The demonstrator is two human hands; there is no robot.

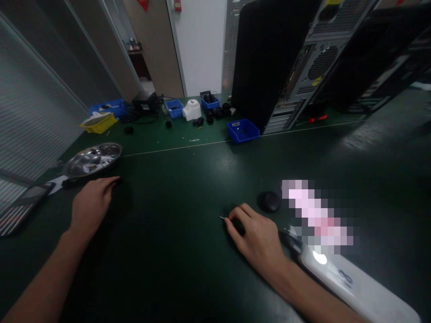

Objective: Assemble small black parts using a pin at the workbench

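On the left of the head view, my left hand is closed, its fingertips pinching a small black piece low over the green table. What kind of piece it is cannot be made out. Nearer the middle, my right hand curls around a dark-handled tool. A thin metal tip, like a screwdriver's, pokes out to the left past the thumb. Just beyond that hand lies a rounded black object, shaped like a computer mouse.
A steel bowl with white scraps stands beyond my left hand. By my right forearm lies a long white device marked with a number, near a blurred-out pink patch. A blue bin, a yellow tray and computer towers stand at the back.
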